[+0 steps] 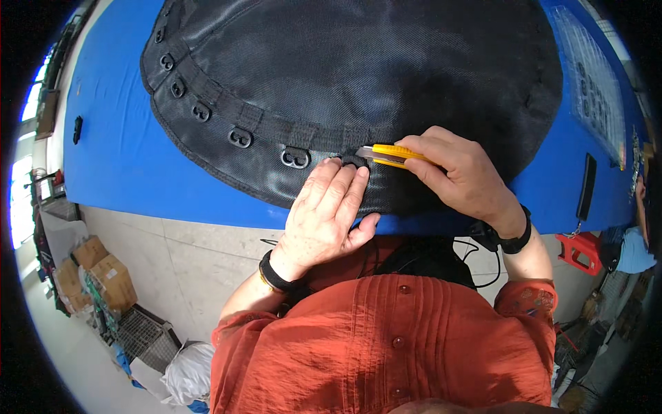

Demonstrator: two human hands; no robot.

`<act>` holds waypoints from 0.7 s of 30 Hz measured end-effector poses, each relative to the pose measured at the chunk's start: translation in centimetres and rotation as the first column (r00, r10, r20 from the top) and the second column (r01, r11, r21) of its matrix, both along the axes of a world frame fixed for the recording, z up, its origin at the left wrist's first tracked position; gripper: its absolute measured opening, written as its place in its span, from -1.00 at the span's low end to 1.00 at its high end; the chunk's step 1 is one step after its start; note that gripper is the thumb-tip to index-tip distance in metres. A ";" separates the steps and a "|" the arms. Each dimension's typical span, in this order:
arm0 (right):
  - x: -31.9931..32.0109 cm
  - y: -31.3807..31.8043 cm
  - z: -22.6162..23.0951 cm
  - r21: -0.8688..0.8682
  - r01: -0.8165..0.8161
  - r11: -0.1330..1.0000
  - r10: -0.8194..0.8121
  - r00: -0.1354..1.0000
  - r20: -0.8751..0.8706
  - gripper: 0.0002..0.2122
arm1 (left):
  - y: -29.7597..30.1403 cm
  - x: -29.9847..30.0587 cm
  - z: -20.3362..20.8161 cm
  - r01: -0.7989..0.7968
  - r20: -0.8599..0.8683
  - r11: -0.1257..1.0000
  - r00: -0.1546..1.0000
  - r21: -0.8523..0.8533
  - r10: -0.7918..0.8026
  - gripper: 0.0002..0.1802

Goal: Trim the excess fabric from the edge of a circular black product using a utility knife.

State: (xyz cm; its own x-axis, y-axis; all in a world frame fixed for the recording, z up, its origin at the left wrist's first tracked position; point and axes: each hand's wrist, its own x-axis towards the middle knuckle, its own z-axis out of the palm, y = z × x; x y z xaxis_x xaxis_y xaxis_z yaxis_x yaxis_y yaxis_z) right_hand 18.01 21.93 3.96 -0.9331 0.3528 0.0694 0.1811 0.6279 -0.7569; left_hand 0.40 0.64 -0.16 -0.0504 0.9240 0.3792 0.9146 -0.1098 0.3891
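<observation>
A large black mesh fabric piece lies on the blue table, with a row of black plastic buckles along webbing on its near left edge. My left hand lies with fingers outstretched, fingertips pressing at a dark buckle on the webbing. Its thumb is apart from the fingers, over the fabric's near edge. In my right hand is a yellow box cutter, gripped between thumb and fingers. The blade points left and meets the webbing by that buckle, just beyond my left fingertips. Another buckle sits to the left.
Blue cloth covers the table. A clear plastic sheet and a black strip lie to the right; a small black object lies far left. On the floor stand cardboard boxes, a wire crate and a red stool.
</observation>
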 end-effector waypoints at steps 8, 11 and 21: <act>-1.3 2.3 0.5 0.037 -0.121 0.992 0.120 0.992 0.032 -0.80 | 0.0 0.3 -0.1 -0.009 -0.006 1.000 1.000 0.000 0.009 -0.33; -2.0 3.7 0.5 0.068 -0.206 0.976 0.204 0.978 0.028 -0.79 | 0.0 0.5 -0.1 -0.013 -0.015 1.000 1.000 0.008 0.014 -0.34; -2.2 4.0 -1.2 -0.035 -0.160 0.986 0.156 0.983 -0.091 -0.76 | 0.0 0.5 0.5 -0.033 -0.048 0.999 0.998 -0.039 0.031 -0.33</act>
State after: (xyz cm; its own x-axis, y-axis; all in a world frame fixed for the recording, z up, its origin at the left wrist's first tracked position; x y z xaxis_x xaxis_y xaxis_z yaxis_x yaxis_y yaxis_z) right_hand 15.84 25.98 2.74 -0.9683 0.2056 0.1418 0.0137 0.6107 -0.7918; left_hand 0.90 0.64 0.36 -0.0630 0.9365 0.3448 0.9350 -0.0654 0.3486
